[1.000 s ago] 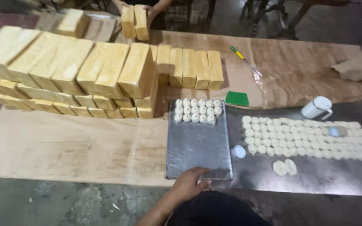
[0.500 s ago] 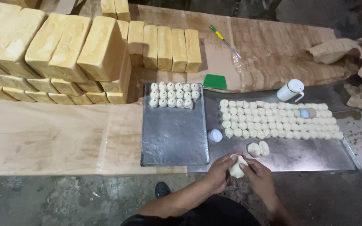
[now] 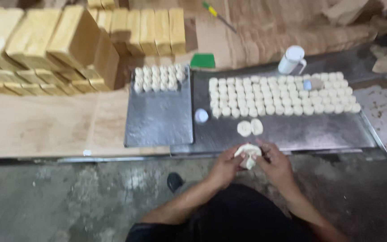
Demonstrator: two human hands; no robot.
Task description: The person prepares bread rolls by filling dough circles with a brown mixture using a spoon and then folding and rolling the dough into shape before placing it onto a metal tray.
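The dough piece [image 3: 247, 154] sat between both hands just off the near edge of the table [image 3: 45, 130], below two flattened dough rounds [image 3: 250, 127]. It looked soft, light and easily dented, best cupped around its sides rather than pinched. The left hand [image 3: 224, 168] and right hand [image 3: 277, 163] met over it, forearms angled inward from the body, fingers [image 3: 265, 150] curled closely round the dough. Rows of small dough pieces [image 3: 283, 94] lay on the metal sheet [image 3: 319, 132] beyond.
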